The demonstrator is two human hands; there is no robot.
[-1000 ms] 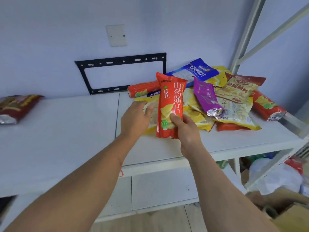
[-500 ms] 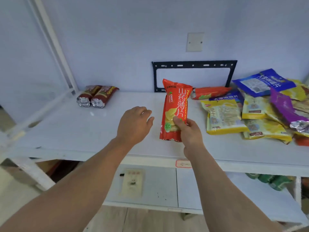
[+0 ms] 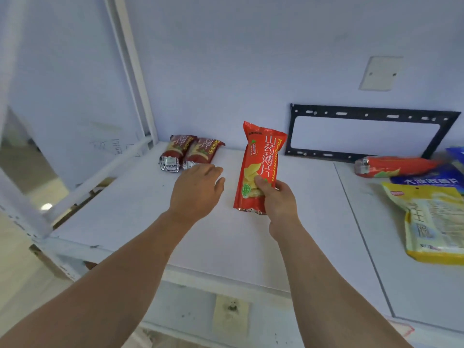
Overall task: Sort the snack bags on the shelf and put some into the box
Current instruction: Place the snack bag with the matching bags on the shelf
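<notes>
- The right hand (image 3: 275,197) grasps a red snack bag (image 3: 258,163) near its lower end, thumb across the front and fingers curled round the back.
- That bag stands upright in the grip above the middle of the white shelf (image 3: 251,247); its bottom edge is low over the board, and whether it touches cannot be told.
- The bag's front carries white Chinese lettering, the word "CRISPY" and a picture of pale crisps.
- The left hand (image 3: 197,190) is released: palm down, fingers relaxed and slightly bent, holding nothing, just left of the red bag and apart from it.
- The left fingertips reach towards two dark red bags (image 3: 188,153) that lie side by side at the back left of the shelf, foil ends facing forward; contact cannot be made out.
- At the back right, another red bag (image 3: 394,165) lies on its side on the shelf.
- Near it at the right edge are a blue bag (image 3: 431,178) and, closer to the front, a yellow bag (image 3: 434,222), both partly cut off.
- A black metal frame (image 3: 369,114) is on the wall behind the shelf, with a pale wall plate (image 3: 380,72) above it.
- A white upright post (image 3: 133,71) rises at the shelf's back left corner.
</notes>
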